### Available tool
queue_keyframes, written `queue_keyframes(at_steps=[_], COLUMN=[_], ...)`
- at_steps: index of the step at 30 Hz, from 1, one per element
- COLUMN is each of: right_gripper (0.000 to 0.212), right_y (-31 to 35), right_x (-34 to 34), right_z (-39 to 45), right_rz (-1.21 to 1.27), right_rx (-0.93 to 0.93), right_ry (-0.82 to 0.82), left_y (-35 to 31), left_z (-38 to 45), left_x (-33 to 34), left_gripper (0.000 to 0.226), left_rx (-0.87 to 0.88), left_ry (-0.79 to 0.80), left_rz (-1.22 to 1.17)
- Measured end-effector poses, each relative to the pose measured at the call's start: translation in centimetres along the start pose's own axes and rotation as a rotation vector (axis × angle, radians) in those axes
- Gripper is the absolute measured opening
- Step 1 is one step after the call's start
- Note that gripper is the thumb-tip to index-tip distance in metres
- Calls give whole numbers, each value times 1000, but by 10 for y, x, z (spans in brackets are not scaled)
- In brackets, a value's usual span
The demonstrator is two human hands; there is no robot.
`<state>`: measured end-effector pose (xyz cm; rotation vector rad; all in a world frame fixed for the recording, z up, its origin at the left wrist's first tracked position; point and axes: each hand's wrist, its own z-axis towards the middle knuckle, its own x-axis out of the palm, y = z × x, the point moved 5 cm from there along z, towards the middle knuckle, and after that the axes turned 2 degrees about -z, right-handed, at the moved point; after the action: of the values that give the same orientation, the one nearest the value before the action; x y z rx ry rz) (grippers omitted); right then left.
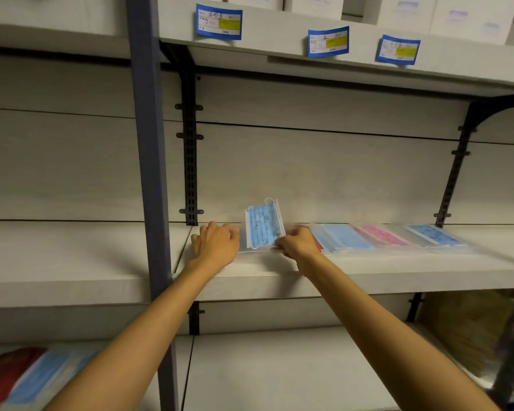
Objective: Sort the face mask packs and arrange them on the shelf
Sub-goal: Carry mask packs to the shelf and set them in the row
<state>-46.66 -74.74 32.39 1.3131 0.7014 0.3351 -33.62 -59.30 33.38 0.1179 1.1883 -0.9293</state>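
Note:
A clear pack of light blue patterned face masks stands tilted on the middle shelf. My right hand pinches its lower right corner, over a red pack that barely shows. My left hand rests on the shelf just left of the pack, fingers curled at its left edge. To the right lie flat packs in a row: light blue, pink and darker blue patterned.
A dark metal upright divides the shelving. Blue-edged labels hang on the upper shelf, with white boxes above. More red and blue mask packs lie on the lower left shelf. A brown bag-like shape sits lower right.

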Motion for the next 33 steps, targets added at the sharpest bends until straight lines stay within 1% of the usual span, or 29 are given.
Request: queue_keyframes(at_steps=[2,4,7,9,12,14,17,19,22,28,33], right_gripper=[21,18,15,25,47,52,47,41,39,32,26], right_y=[-1,0,3,6,7,9,11,13,16,18,16], right_x=[14,26,37,42,48,49,49,47,44,36,36], right_z=[11,17,18,16,15,15,13,10,-3,-53,-110], right_rz=[-117,-252,-387,-523,-827,-954,-940,-867,-762,-666,-581], right_rx=[-8,-33,-64,-95,-159,-197,-238,-283,-398,-573,-634], right_ry=[-9,-44,-112,-124,-137,-170,-153,-113,-48,14,66], left_y=[2,6,14,16,15,12,10,10,10,9,22], left_z=[-8,-14,-18,-20,-26,-30,-37,-42,-48,-79,-122], left_x=[-7,-9,-9,-8,-11,-12,-12,-13,-16,-32,-47], left_gripper=[44,43,40,38,34,33,34,34,34,34,30], left_rx=[48,76,66,63,74,93,107,105,112,179,200], left_ry=[-30,-39,-14,-14,-19,-17,-10,-4,-7,-42,-58], left_rz=[7,6,-19,-35,-42,-19,12,20,10,-62,-119])
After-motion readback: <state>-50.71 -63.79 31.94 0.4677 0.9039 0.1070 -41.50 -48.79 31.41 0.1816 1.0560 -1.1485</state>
